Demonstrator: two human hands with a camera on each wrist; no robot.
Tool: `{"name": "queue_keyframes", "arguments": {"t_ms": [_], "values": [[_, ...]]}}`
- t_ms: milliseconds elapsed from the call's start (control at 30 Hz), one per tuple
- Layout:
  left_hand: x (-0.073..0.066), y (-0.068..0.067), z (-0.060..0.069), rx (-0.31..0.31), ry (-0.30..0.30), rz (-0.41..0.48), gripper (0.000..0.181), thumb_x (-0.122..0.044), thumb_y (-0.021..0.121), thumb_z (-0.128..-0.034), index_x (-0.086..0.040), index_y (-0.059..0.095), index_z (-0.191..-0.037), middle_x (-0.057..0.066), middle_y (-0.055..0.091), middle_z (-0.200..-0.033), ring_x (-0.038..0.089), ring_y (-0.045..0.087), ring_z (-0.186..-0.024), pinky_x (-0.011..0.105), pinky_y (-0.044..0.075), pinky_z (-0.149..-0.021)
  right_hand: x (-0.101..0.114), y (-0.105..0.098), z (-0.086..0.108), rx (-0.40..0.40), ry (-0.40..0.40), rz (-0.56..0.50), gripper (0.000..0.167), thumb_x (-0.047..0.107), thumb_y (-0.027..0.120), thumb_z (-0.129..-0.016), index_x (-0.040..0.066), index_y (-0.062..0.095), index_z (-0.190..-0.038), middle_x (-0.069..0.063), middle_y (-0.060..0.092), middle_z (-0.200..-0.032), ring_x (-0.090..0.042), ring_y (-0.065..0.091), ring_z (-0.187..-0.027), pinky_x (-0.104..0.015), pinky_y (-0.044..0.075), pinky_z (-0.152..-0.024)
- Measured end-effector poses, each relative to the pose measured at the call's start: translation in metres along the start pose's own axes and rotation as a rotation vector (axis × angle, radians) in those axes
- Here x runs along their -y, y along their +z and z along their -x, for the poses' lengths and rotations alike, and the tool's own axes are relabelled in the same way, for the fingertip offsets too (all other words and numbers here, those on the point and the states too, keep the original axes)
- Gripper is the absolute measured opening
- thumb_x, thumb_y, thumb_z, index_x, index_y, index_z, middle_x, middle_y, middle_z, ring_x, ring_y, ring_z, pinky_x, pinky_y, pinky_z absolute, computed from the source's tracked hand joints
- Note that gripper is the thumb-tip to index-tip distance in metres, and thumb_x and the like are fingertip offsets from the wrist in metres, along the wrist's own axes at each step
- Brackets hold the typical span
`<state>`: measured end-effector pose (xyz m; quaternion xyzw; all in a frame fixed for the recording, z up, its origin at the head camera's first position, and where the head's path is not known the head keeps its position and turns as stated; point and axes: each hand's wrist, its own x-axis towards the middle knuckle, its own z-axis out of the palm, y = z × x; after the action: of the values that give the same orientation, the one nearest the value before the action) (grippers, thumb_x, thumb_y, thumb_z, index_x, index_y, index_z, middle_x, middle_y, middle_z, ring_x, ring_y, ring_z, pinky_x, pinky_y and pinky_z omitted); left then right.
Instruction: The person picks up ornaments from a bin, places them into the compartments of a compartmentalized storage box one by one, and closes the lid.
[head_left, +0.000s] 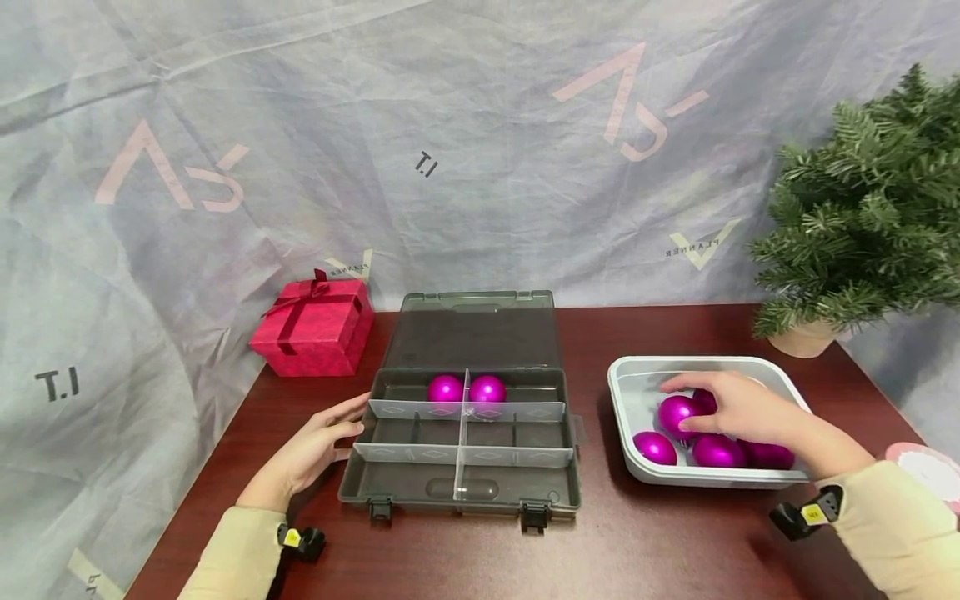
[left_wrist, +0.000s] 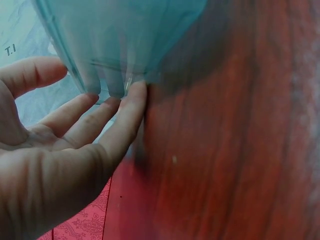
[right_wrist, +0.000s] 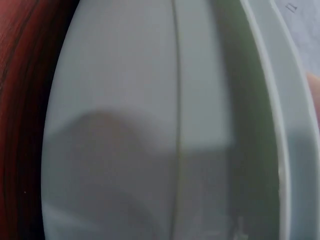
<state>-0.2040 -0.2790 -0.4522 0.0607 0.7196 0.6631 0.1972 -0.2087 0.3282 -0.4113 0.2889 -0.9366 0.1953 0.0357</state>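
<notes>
A dark translucent organizer [head_left: 408, 479] lies with its lid laid back; two magenta balls, one left [head_left: 446, 389] and one right [head_left: 487, 390] of the central divider, sit in its back row. My left hand [head_left: 311, 450] touches the organizer's left side with relaxed fingers; in the left wrist view the fingertips of that hand [left_wrist: 75, 125] meet the translucent wall [left_wrist: 125, 35]. Over the white tub [head_left: 624, 417], my right hand [head_left: 742, 407] has thumb and fingers around a magenta ball [head_left: 675, 414]. Several more magenta balls lie there, some partly hidden by the hand.
A red gift box [head_left: 315, 333] with a ribbon stands at the back left of the brown table [head_left: 615, 542]. At the back right is a small artificial tree [head_left: 870, 217] in a pot. A pink-rimmed round item [head_left: 926, 475] is at the right edge. Grey cloth hangs behind.
</notes>
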Motion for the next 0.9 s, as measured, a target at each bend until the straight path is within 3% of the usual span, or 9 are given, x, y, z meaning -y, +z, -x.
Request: {"name": "queue_keyframes", "arguments": {"t_ms": [300,600,767,900], "values": [[0.004,-0.002,-0.001,-0.012,-0.003,0.022,0.068,-0.006,0.054,-0.1006,-0.001,0.023,-0.161,0.026,0.02,-0.164,0.041,0.026,-0.145,0.05,0.048,-0.099,-0.001,0.004,0.001,0.037,0.002,0.009,0.043,0.028,0.091,-0.076,0.015,0.076,-0.115,0.001,0.073,-0.109,-0.015,0.066,-0.093,-0.041,0.054,-0.081],[0.005,-0.002,-0.002,-0.005,0.004,0.023,0.068,-0.007,0.054,-0.1008,-0.001,0.024,-0.161,0.026,0.023,-0.164,0.035,0.035,-0.14,0.05,0.048,-0.099,0.008,-0.003,0.003,-0.098,0.045,-0.053,0.042,0.023,0.091,-0.076,0.016,0.075,-0.114,0.003,0.074,-0.106,-0.01,0.066,-0.092,-0.036,0.053,-0.079],[0.005,-0.002,-0.001,-0.004,0.009,0.019,0.067,-0.007,0.053,-0.1016,0.0,0.023,-0.161,0.025,0.022,-0.164,0.037,0.032,-0.142,0.051,0.047,-0.1,0.018,-0.014,-0.001,-0.152,0.154,-0.1,0.043,0.027,0.091,-0.078,0.02,0.074,-0.117,-0.003,0.075,-0.105,-0.01,0.067,-0.085,-0.029,0.051,-0.071],[0.004,-0.002,-0.001,0.004,0.023,0.008,0.067,-0.008,0.053,-0.102,0.001,0.022,-0.161,0.027,0.022,-0.163,0.033,0.035,-0.14,0.051,0.047,-0.099,0.028,-0.02,-0.005,-0.185,0.248,-0.156,0.043,0.033,0.088,-0.082,0.02,0.072,-0.12,-0.007,0.074,-0.11,-0.014,0.07,-0.09,-0.024,0.051,-0.072]]}}
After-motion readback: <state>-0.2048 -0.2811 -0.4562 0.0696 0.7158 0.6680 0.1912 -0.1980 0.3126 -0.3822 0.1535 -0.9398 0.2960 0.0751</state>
